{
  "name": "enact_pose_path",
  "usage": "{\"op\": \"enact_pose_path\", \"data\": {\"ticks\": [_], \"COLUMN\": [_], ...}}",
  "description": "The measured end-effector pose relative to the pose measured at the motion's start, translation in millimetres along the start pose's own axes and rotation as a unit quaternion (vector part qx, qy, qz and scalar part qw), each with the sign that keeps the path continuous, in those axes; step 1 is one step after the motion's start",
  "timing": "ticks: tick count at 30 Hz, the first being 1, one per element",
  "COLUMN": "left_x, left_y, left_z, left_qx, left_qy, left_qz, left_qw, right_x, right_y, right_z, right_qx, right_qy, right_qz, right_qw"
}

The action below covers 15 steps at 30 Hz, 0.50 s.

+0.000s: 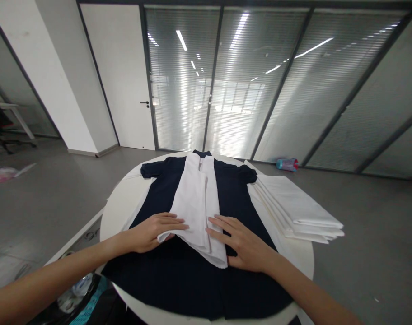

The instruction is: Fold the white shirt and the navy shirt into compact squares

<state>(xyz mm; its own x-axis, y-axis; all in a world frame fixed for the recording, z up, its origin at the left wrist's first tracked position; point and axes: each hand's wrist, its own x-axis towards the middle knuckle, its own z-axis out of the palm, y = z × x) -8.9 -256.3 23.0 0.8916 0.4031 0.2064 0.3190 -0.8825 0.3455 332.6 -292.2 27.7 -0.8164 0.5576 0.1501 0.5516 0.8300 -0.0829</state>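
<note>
A dark navy short-sleeved garment (199, 280) lies spread over a round white table (113, 216), its collar at the far edge. Down its middle runs a folded white cloth (191, 194), narrow at the top and wider near me. My left hand (155, 231) is at the cloth's lower left corner, fingers over the edge and the thumb hidden beneath it; whether it pinches the cloth is unclear. My right hand (241, 241) has its fingers spread, resting on the cloth's lower right edge and the navy fabric.
A stack of folded white cloths (297, 207) overhangs the table's right edge. A blue and red item (287, 164) lies on the floor by the glass partition. At the lower left is a turquoise basket (91, 304) with plastic-wrapped things; an office chair (1, 122) stands far left.
</note>
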Motion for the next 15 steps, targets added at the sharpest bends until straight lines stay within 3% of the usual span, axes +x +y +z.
{"op": "enact_pose_path", "data": {"ticks": [3,8,15], "left_x": [4.6,1.7,0.5], "left_y": [0.2,-11.9,-25.1], "left_z": [-2.3,2.9,9.6], "left_qx": [0.017,0.081,0.087], "left_qy": [0.002,-0.055,-0.044], "left_qz": [0.007,0.077,0.049], "left_qw": [1.0,0.992,0.994], "right_x": [8.9,12.1,9.9], "right_y": [2.5,4.5,8.5], "right_z": [4.1,17.7,22.3], "right_qx": [0.007,0.039,0.074], "right_qy": [-0.016,-0.023,-0.029], "right_qz": [-0.017,-0.014,-0.002], "right_qw": [1.0,0.999,0.997]}}
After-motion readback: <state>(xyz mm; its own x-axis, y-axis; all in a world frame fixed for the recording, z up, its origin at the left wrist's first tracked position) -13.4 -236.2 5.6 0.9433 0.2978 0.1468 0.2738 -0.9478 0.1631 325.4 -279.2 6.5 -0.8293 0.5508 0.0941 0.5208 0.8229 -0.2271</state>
